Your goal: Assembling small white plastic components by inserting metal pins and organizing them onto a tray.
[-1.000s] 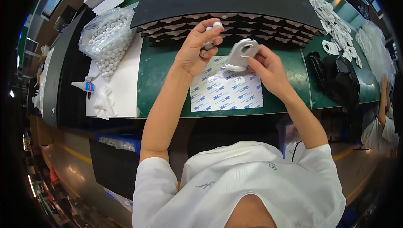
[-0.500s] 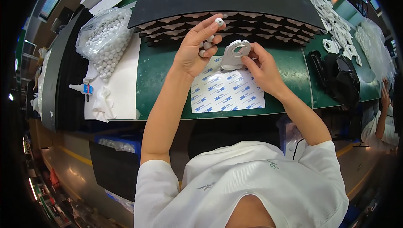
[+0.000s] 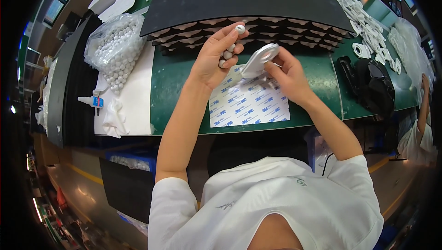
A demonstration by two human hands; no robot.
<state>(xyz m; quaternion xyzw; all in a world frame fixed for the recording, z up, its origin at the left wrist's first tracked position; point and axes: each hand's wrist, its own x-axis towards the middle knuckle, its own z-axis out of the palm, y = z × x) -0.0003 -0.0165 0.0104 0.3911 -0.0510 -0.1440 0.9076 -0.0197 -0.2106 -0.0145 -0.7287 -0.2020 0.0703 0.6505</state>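
At a green workbench (image 3: pixel 317 86), holding small white balls (image 3: pixel 228 55) in the curled left hand (image 3: pixel 209 59), pinching one up high. Gripping a tilted white plate (image 3: pixel 254 64) by its holed end in the nearly closed right hand (image 3: pixel 291 73), over a blue-printed white sheet (image 3: pixel 246 114).

White short-sleeved shirt (image 3: pixel 262 188), possibly ribbed.

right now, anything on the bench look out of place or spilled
Nothing looks spilled. Only the cloth, crumpled on the left, and the parts, heaped unevenly at upper right, look untidy; I can't judge finer damage.
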